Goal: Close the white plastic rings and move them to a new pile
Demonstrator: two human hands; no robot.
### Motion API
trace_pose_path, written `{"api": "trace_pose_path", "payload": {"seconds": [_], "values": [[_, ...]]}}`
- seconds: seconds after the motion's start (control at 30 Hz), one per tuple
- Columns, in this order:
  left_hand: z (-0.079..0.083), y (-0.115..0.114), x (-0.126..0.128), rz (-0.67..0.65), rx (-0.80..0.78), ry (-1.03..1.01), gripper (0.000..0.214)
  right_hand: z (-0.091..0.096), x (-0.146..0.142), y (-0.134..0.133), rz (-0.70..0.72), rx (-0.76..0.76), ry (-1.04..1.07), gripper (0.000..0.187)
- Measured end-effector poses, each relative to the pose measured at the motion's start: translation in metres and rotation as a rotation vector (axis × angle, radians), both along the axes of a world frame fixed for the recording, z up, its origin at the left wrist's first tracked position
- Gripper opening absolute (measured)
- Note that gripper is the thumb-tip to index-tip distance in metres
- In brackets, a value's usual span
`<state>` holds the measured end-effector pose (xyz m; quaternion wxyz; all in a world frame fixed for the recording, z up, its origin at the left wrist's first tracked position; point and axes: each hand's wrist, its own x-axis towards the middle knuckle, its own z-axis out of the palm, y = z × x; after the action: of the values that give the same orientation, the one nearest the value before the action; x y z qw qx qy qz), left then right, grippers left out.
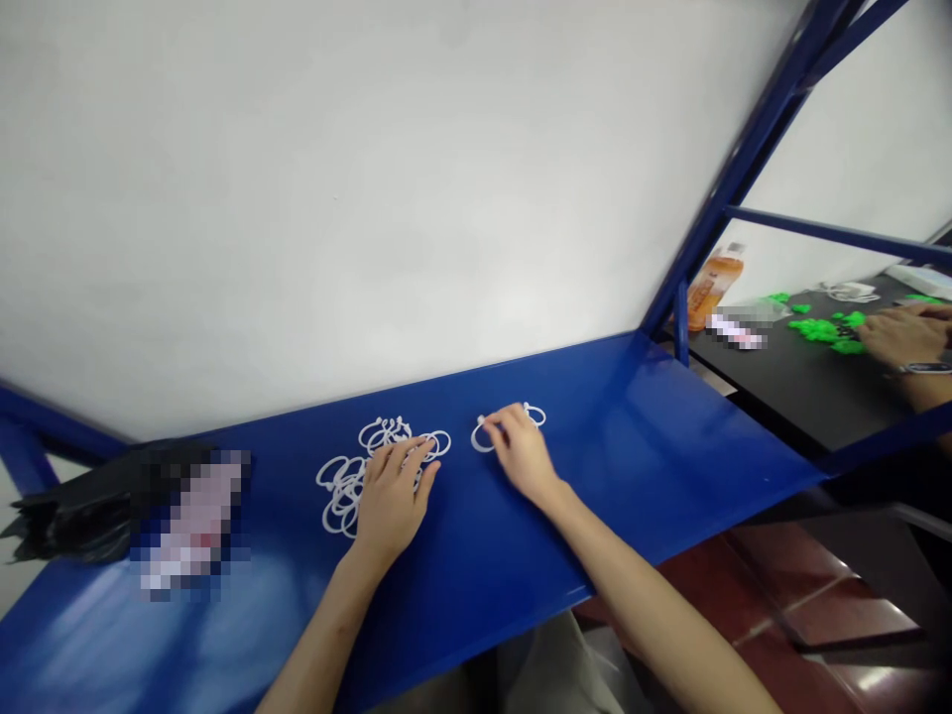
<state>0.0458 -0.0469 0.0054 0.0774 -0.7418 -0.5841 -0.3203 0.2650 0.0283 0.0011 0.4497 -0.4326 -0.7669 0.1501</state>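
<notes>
Several white plastic rings (343,486) lie in a loose pile on the blue tabletop (640,436). My left hand (393,496) rests flat on the right side of that pile, fingers stretched out over the rings. My right hand (521,454) lies further right with its fingers curled onto a small separate group of white rings (487,434), fingertips pressing on them. Whether the right fingers pinch a ring I cannot make out.
A black bag (74,516) lies at the left end of the blue table. To the right stands a black table (788,382) with green plastic pieces (825,327), an orange bottle (712,286) and another person's hand (907,337). A white wall rises behind.
</notes>
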Motion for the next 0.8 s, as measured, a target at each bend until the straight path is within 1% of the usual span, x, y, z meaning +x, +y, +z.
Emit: {"api": "trace_pose_path", "payload": {"seconds": [0.03,0.1,0.17,0.27,0.37,0.47,0.57,0.63,0.67,0.7,0.73,0.8], "values": [[-0.002,0.000,-0.001,0.025,0.003,0.042,0.031,-0.002,0.011,0.011,-0.114,-0.020,0.011,0.022],[-0.006,0.001,-0.001,0.028,-0.020,0.113,0.036,-0.007,0.032,0.031,-0.297,-0.080,0.031,0.022],[-0.011,0.004,0.002,0.013,-0.040,0.151,0.039,-0.013,0.048,0.046,-0.423,-0.161,0.029,0.019],[-0.015,0.007,0.010,0.032,-0.035,0.190,0.033,-0.023,0.059,0.055,-0.433,-0.227,-0.006,0.018],[-0.017,0.006,0.014,0.017,-0.014,0.252,0.022,-0.027,0.058,0.054,-0.441,-0.217,-0.014,0.021],[-0.015,0.000,0.013,-0.041,0.035,0.261,0.018,-0.024,0.057,0.051,-0.460,-0.204,-0.019,0.024],[-0.010,-0.005,0.012,-0.086,0.098,0.198,0.022,-0.014,0.053,0.044,-0.465,-0.101,-0.036,0.023],[-0.007,-0.006,0.011,-0.132,0.094,0.135,0.024,-0.005,0.045,0.034,-0.422,0.000,-0.023,0.023],[-0.006,-0.007,0.012,-0.163,0.079,0.102,0.024,0.000,0.039,0.027,-0.365,0.036,-0.004,0.022],[-0.006,-0.007,0.012,-0.193,0.060,0.069,0.022,0.003,0.032,0.020,-0.278,0.048,0.021,0.022],[-0.005,-0.007,0.013,-0.217,0.041,0.036,0.020,0.006,0.024,0.013,-0.173,0.029,0.049,0.020],[-0.004,-0.007,0.015,-0.232,0.020,-0.024,0.017,0.009,0.008,-0.002,0.074,-0.089,0.078,0.019]]}}
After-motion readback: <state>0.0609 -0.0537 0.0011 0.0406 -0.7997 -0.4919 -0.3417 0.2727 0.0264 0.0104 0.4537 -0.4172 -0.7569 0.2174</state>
